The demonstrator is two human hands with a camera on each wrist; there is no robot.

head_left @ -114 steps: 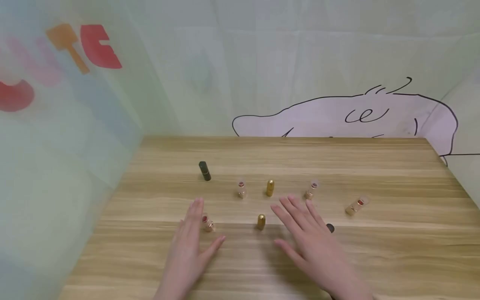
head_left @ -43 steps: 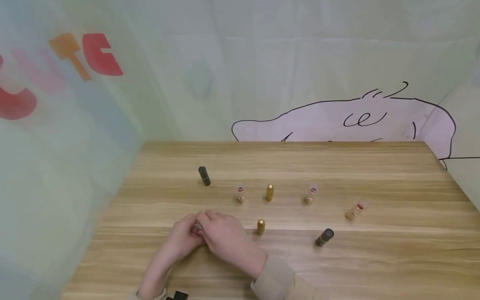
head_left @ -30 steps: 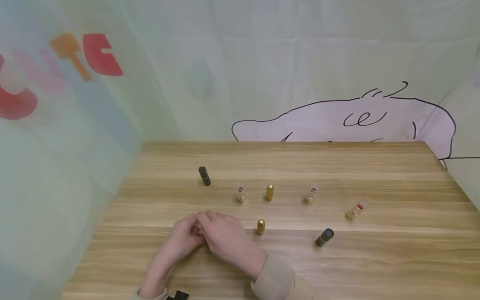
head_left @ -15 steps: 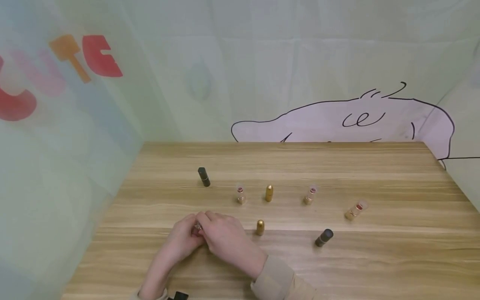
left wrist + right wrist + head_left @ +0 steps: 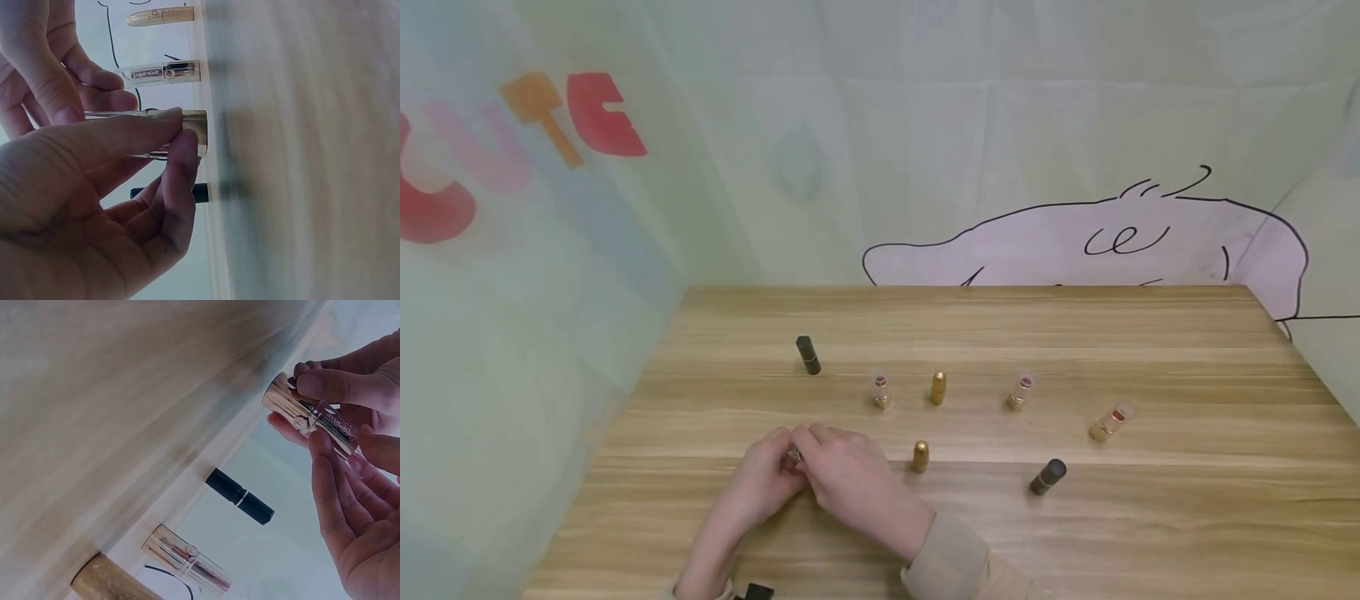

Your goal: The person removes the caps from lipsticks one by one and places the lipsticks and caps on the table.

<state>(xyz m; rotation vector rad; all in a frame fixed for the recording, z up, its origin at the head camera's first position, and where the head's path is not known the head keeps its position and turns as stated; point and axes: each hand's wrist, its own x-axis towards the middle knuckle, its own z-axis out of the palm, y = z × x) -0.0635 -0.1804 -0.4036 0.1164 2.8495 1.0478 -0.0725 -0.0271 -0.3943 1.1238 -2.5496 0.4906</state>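
In the head view my left hand (image 5: 762, 479) and right hand (image 5: 853, 475) meet at the left front of the table, mostly hiding what they hold. It is a lipstick (image 5: 289, 405) with a shiny gold base and a clear cap. Thumb and fingers of the left hand pinch the gold base low down, close over the tabletop, as the left wrist view shows. The right hand grips the clear cap end. A gold bullet-shaped lipstick tube (image 5: 921, 456) stands just right of the right hand.
Behind the hands stand a black lipstick tube (image 5: 808, 355), clear-capped lipsticks (image 5: 882, 392) and another gold tube (image 5: 937, 388). Further right are a black tube (image 5: 1048, 477) and a tilted-looking clear-capped lipstick (image 5: 1111, 422). Printed cloth walls border the wooden table (image 5: 1187, 517).
Both hands were spread open and apart 3.8 seconds ago; they have since come together on the left front lipstick. Over the last second or so they have hardly moved.
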